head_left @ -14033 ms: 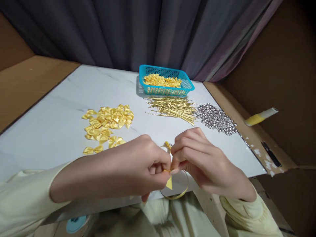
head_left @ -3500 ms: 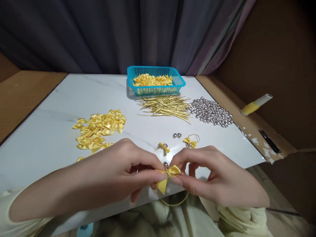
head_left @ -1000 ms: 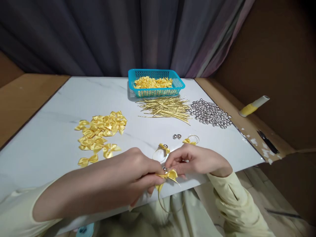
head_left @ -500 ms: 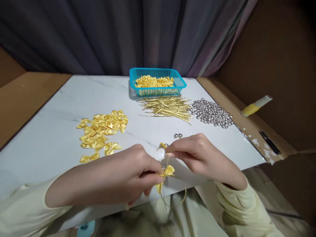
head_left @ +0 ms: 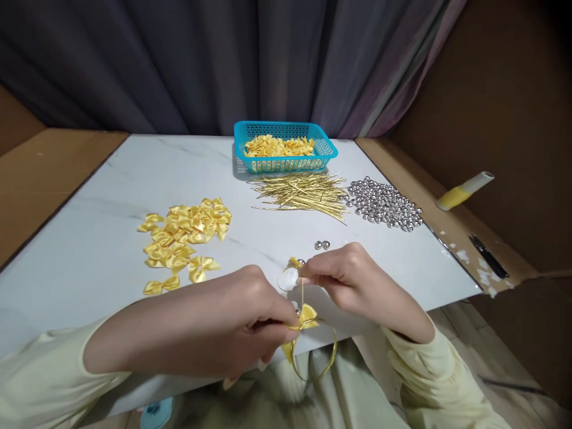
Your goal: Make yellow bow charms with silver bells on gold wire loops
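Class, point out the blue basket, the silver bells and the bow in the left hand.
blue basket (head_left: 286, 164), head view, front wall.
silver bells (head_left: 384, 204), head view, middle of pile.
bow (head_left: 309, 313), head view, right loop.

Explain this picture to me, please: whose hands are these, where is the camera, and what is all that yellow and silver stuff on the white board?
There is no machine here: a person works with two bare hands, and the single camera sits on that person's head, looking forward and down. The left hand pinches a small yellow bow at the near edge of the white board. The right hand pinches a thin gold strand that runs up from the bow. On the board lie a heap of yellow bows, a bundle of gold strands, a heap of silver beads and two loose silver beads. At the far edge stands a blue basket with more yellow bows in it.
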### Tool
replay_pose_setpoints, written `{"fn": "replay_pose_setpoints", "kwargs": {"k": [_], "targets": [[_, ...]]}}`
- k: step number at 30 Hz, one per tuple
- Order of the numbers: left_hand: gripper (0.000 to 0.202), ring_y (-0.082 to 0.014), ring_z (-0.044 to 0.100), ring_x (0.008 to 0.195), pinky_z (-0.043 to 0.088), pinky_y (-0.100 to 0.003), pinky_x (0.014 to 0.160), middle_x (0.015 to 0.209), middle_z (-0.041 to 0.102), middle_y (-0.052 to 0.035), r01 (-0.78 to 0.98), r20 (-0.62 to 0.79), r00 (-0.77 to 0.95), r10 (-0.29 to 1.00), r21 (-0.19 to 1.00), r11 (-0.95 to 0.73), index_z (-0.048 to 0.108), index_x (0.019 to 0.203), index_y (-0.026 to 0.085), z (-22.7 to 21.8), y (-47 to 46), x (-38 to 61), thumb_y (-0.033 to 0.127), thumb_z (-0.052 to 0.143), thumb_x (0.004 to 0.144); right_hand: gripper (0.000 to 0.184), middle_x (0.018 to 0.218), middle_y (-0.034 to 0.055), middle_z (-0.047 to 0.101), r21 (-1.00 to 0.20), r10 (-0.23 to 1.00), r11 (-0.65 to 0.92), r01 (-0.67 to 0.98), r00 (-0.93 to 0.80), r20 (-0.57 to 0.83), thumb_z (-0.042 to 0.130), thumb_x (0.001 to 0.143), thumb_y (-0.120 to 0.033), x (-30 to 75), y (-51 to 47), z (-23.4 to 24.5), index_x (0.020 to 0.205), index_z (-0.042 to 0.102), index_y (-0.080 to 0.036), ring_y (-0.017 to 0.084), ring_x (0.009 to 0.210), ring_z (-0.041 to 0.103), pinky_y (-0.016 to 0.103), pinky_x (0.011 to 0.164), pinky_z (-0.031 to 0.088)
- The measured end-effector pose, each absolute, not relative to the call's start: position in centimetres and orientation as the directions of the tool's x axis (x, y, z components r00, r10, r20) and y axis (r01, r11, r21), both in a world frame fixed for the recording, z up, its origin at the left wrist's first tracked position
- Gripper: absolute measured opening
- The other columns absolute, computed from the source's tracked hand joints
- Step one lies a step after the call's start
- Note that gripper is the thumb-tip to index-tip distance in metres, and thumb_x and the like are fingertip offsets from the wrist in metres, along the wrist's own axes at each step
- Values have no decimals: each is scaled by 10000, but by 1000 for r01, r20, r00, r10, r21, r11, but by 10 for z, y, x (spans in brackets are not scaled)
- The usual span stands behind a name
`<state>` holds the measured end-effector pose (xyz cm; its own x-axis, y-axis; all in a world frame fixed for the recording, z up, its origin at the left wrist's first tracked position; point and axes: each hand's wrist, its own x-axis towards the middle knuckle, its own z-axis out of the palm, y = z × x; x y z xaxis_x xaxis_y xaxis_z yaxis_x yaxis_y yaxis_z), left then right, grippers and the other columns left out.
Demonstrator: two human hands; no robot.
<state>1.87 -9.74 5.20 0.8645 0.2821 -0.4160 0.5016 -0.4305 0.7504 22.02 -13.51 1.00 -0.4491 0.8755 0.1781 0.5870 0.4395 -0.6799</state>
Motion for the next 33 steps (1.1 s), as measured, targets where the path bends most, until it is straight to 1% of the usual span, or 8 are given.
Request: {"fn": "replay_pose_setpoints", "kwargs": {"k": [8,14,16,19,22,25,28,33], "targets": [[306,-70,462,389,342,-175,445,453,472,70,519,-434,853,290,761,-389,494,600,191,52,-97,19,152,410,891,248,569,-16,563,-692,873,443,569,-448,191,486,827,-40,217,-135,9,663,638,-147,78,520,447,195,536,323],[301,-81,494,413,396,-142,484,450,524,48,552,-458,824,334,782,-290,637,715,196,53,-90,17,288,448,931,187,885,49,726,-703,900,372,607,-420,114,500,931,-158,236,-144,10,978,681,-175,149,757,649,239,684,445],[302,-71,458,384,383,-136,450,460,528,51,513,-424,845,327,816,-266,653,770,196,52,-87,15,314,438,947,254,1029,64,709,-690,924,337,640,-366,111,488,925,-127,243,-153,9,1116,641,-195,179,917,651,271,775,472],[316,-70,461,391,399,-133,470,471,540,50,484,-389,860,330,825,-291,651,806,193,52,-84,13,308,405,967,283,1220,90,613,-730,954,296,616,-154,257,448,936,-124,244,-170,10,1149,613,-212,203,1168,549,285,863,490],[308,-87,537,467,420,-143,527,504,570,39,488,-371,863,343,789,-373,623,806,187,54,-84,15,263,374,971,185,1095,70,639,-824,950,186,535,118,291,475,951,-212,232,-186,16,1066,618,-234,165,974,623,200,615,524],[281,-102,587,552,415,-156,571,555,591,37,508,-375,858,352,727,-462,581,801,193,54,-86,17,217,352,962,127,846,17,659,-878,990,117,464,16,140,597,891,-287,219,-194,20,1007,602,-236,117,632,596,174,414,452],[241,-101,568,568,377,-169,554,603,586,41,530,-389,846,365,682,-503,560,786,205,53,-88,16,184,376,939,78,766,-11,651,-889,991,107,445,-124,57,599,880,-267,211,-193,15,945,576,-230,99,566,568,172,392,415],[269,-102,550,576,359,-182,544,652,596,32,558,-398,828,396,652,-513,592,821,211,51,-90,15,259,371,965,129,830,-3,691,-910,991,111,400,-115,71,571,907,-267,211,-187,6,1034,564,-246,115,666,628,174,431,414]]}}
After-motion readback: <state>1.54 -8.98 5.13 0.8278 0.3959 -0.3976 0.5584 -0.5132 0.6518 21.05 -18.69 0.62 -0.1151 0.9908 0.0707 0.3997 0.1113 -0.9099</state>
